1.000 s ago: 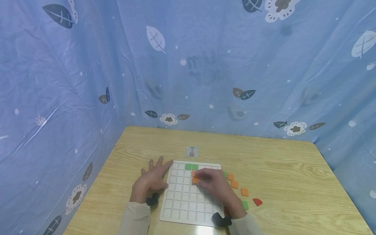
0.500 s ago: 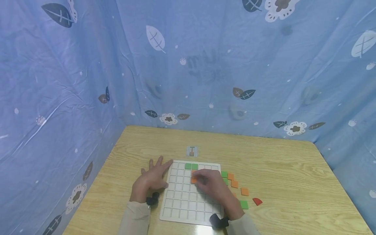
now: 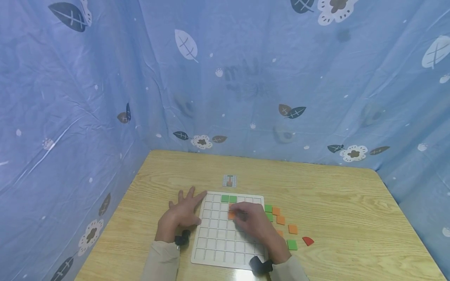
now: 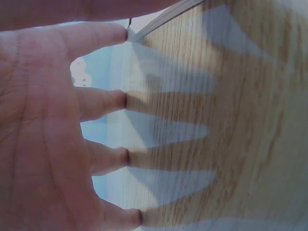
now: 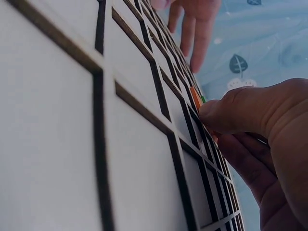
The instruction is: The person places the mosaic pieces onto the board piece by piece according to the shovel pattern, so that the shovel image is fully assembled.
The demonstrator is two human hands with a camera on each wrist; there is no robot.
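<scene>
A white grid board [image 3: 211,246] lies on the table, with two green square tiles [image 3: 229,199] in its top row. Below them, in one column, are an upper orange tile [image 3: 232,205] and a lower orange tile [image 3: 231,215], partly hidden by the right fingers. My right hand [image 3: 251,218] holds the lower orange tile at its cell between thumb and fingers; the right wrist view has the thumb [image 5: 226,115] right at an orange edge. My left hand [image 3: 183,212] is spread at the board's left edge, fingertips on the table and the index finger at the top left corner.
Right of the board lie loose green tiles [image 3: 292,244], several orange tiles [image 3: 293,229] and a red quarter-round piece [image 3: 308,241]. A small printed pattern card [image 3: 230,181] lies behind the board. A blue patterned curtain [image 3: 253,97] hangs along the table's back and sides.
My right hand has shifted slightly left, and the lower orange tile has moved left into line with its column. More loose tiles show beside the right hand. The left hand stays put.
</scene>
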